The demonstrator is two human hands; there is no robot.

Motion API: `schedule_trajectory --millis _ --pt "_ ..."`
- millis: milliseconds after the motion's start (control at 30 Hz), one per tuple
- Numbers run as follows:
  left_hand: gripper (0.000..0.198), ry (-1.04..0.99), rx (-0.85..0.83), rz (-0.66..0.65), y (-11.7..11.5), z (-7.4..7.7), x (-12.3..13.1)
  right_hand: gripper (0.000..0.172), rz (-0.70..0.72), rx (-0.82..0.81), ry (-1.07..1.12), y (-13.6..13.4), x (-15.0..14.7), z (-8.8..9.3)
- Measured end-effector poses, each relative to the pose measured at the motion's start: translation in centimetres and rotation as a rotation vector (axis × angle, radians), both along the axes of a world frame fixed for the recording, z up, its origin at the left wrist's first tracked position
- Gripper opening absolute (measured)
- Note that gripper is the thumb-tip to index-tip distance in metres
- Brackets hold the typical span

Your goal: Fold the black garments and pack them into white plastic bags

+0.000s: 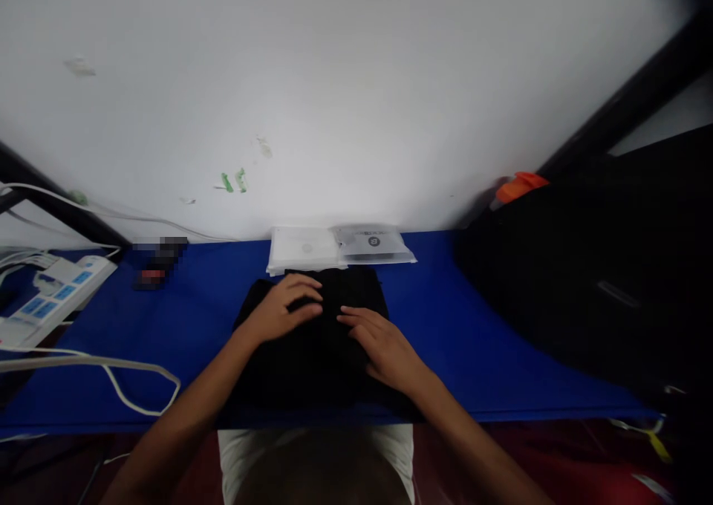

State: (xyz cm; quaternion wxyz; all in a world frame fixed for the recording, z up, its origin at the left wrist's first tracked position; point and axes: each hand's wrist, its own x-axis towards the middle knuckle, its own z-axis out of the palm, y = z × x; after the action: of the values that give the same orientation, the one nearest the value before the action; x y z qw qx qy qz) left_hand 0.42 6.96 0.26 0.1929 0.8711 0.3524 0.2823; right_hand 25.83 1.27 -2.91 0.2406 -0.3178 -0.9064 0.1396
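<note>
A piece of black cloth (320, 367), perhaps a garment, lies on the blue surface (440, 327) right in front of me. My left hand (287, 308) rests on its upper left part, fingers stretched out. On the right side of the cloth lies my right hand (384, 341), its fingers extended and pointing toward the left hand. Neither hand grips anything that I can see. The folds of the cloth are hard to make out in the dark.
Behind the cloth, a white plastic pouch (304, 249) and a grey translucent pouch (374, 243) lie against the wall. A white power strip (61, 297) with cables stands at the left, near a dark blurred object (161, 260). A large black bag (584, 282) fills the right.
</note>
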Motion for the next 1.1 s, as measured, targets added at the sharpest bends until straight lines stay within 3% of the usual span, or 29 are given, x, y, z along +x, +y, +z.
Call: schedule_trajectory --millis 67,200,367,500,667,767,867,933,1000,1100 --pt "0.016 0.205 0.083 0.215 3.0 -0.5 -0.9 0.049 0.009 -0.027 -0.005 -0.4 0.1 0.0" --pt "0.011 0.337 0.111 0.31 7.5 -1.3 -2.0 0.05 -0.031 -0.11 -0.058 -1.4 0.1 -0.2" --pt "0.011 0.399 0.179 0.37 8.5 -1.4 -2.4 0.075 -0.126 -0.209 -0.072 -2.4 0.2 0.0" --pt "0.022 0.368 0.291 0.424 7.2 -0.6 -3.1 0.097 -0.095 -0.223 -0.104 -2.6 0.2 0.7" --pt "0.028 0.335 0.413 0.377 4.3 1.0 -4.1 0.086 -0.068 -0.242 -0.149 -1.9 0.3 1.9" --pt "0.033 0.31 0.476 0.228 1.7 1.7 -3.5 0.076 0.022 -0.058 -0.023 -1.6 0.1 3.0" --pt "0.053 0.269 0.404 0.063 -1.5 1.9 -2.2 0.058 0.139 0.19 0.087 -1.3 -0.4 3.7" --pt "0.069 0.205 0.318 -0.026 -3.5 1.7 -1.3 0.054 0.145 0.257 0.063 -1.1 -1.0 3.7" --pt "0.08 0.154 0.252 -0.072 -5.2 1.2 -0.5 0.058 0.093 0.222 -0.021 -0.9 -1.5 3.1" --pt "0.08 0.182 0.227 -0.072 -6.5 0.1 0.1 0.068 -0.038 0.054 -0.175 -0.8 -2.4 2.1"
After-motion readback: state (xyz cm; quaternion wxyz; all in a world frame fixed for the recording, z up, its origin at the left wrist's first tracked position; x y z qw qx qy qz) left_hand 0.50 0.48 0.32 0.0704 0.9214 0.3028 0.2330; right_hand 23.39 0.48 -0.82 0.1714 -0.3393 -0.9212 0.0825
